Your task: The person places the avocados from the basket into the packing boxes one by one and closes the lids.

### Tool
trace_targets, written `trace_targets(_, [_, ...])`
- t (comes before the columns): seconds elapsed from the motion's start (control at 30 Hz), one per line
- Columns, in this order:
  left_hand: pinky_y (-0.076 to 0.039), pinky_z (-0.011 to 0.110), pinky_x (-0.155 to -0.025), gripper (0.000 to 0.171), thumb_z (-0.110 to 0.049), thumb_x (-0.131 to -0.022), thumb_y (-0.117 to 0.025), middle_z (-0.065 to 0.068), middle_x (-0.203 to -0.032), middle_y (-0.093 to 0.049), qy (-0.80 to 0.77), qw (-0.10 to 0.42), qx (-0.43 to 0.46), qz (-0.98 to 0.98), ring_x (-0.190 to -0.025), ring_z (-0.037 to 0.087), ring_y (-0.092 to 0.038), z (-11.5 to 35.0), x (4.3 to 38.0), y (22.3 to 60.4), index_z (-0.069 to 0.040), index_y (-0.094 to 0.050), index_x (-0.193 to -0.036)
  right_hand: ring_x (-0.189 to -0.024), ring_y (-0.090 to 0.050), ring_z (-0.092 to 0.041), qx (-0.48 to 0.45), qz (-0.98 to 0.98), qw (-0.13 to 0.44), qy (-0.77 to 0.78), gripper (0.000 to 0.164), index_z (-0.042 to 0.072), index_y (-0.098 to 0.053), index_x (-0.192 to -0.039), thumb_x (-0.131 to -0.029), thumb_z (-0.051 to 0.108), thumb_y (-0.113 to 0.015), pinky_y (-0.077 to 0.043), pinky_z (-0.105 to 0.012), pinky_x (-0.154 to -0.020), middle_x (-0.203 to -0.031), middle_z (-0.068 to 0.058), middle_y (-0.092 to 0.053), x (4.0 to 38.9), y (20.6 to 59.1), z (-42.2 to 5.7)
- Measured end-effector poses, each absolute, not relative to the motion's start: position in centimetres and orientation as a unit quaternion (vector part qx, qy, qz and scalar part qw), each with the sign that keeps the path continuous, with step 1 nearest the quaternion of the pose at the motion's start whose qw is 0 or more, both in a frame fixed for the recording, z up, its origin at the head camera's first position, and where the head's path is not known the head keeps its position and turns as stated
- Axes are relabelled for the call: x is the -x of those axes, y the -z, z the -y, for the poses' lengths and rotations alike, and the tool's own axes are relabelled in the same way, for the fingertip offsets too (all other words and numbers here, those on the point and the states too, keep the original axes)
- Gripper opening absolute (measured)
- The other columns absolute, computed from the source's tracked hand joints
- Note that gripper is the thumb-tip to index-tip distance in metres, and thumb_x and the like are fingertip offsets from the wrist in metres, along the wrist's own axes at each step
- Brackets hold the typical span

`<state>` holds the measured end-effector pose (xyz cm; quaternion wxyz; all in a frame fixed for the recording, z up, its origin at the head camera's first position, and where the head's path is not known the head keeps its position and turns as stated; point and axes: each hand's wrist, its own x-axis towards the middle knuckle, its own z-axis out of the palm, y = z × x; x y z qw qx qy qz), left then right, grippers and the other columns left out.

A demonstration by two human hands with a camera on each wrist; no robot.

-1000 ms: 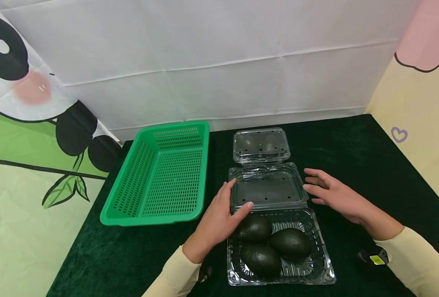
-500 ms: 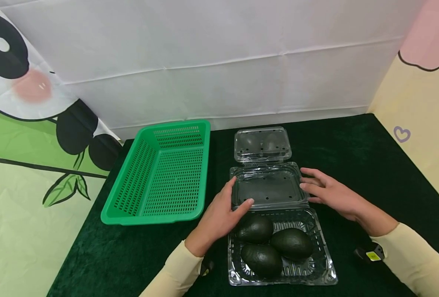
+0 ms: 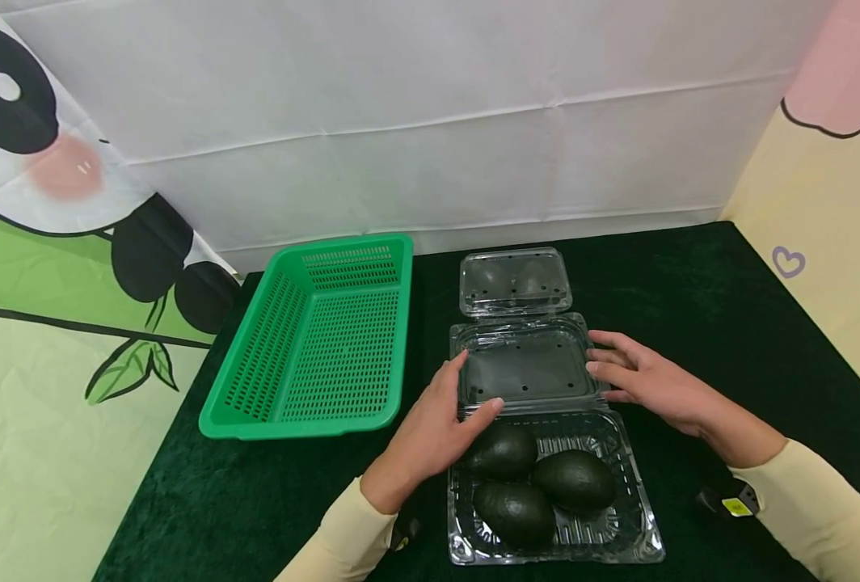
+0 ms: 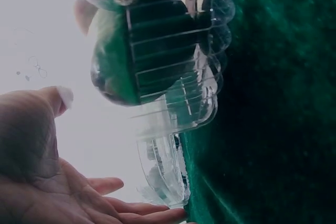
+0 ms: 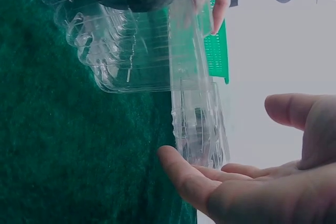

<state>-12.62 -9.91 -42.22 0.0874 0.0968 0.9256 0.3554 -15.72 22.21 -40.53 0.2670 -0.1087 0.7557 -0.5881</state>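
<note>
Three dark green avocados lie in the ribbed base of a clear plastic clamshell box in the head view. Its lid is folded back flat behind the base. My left hand is beside the lid's left edge, fingers extended and thumb reaching over the front left corner. On the opposite side, my right hand has its fingertips at the lid's right edge, slightly bent. Neither hand grips anything; whether the fingertips touch the plastic is hard to tell. Both wrist views show spread fingers beside the lid.
A green perforated plastic basket stands to the left. Behind the lid is a second, smaller clear plastic piece with round shapes faintly visible through it. Dark green cloth covers the table, and a white sheet hangs behind.
My right hand has moved slightly left, closer to the lid's edge. The left hand has barely shifted, and the avocados stay in the box.
</note>
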Motion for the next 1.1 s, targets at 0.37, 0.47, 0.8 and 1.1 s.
trace_targets(0.37, [-0.026,0.056,-0.120,0.095,-0.071,-0.094,-0.057,0.011,-0.169,-0.024,-0.337,0.079,-0.096,-0.933,-0.155,0.030,-0.020,9.8,11.9,41.8,-0.017,-0.023,-0.164,-0.146,-0.030,-0.051,0.129,-0.759,0.253,0.586,0.076,0.001,-0.007,-0.164,-0.110,0.031,-0.051,-0.044,-0.056,-0.107,-0.164,-0.034,-0.016,15.4,40.3,-22.3])
trace_targets(0.47, [-0.026,0.056,-0.119,0.096,-0.072,-0.093,-0.057,0.011,-0.169,-0.024,-0.337,0.078,-0.094,-0.933,-0.155,0.030,-0.021,9.8,11.8,41.7,-0.018,-0.023,-0.164,-0.146,-0.030,-0.051,0.131,-0.759,0.253,0.585,0.076,0.001,-0.006,-0.164,-0.110,0.031,-0.051,-0.044,-0.056,-0.107,-0.164,-0.035,-0.016,15.3,40.1,-22.4])
trace_targets(0.8, [-0.026,0.056,-0.119,0.094,-0.071,-0.093,-0.057,0.011,-0.169,-0.024,-0.332,0.080,-0.089,-0.936,-0.154,0.029,-0.022,9.8,11.3,41.3,-0.019,-0.023,-0.164,-0.144,-0.034,-0.051,0.141,-0.765,0.248,0.577,0.074,0.002,-0.008,-0.164,-0.111,0.030,-0.050,-0.046,-0.054,-0.106,-0.162,-0.035,-0.021,14.9,40.0,-22.6])
trace_targets(1.1, [-0.027,0.055,-0.120,0.093,-0.069,-0.094,-0.058,0.011,-0.168,-0.025,-0.329,0.075,-0.095,-0.936,-0.155,0.030,-0.022,9.7,11.0,41.0,-0.017,-0.024,-0.164,-0.144,-0.034,-0.051,0.148,-0.768,0.238,0.576,0.071,0.002,-0.010,-0.164,-0.111,0.029,-0.050,-0.047,-0.054,-0.105,-0.163,-0.034,-0.019,14.4,39.7,-22.6])
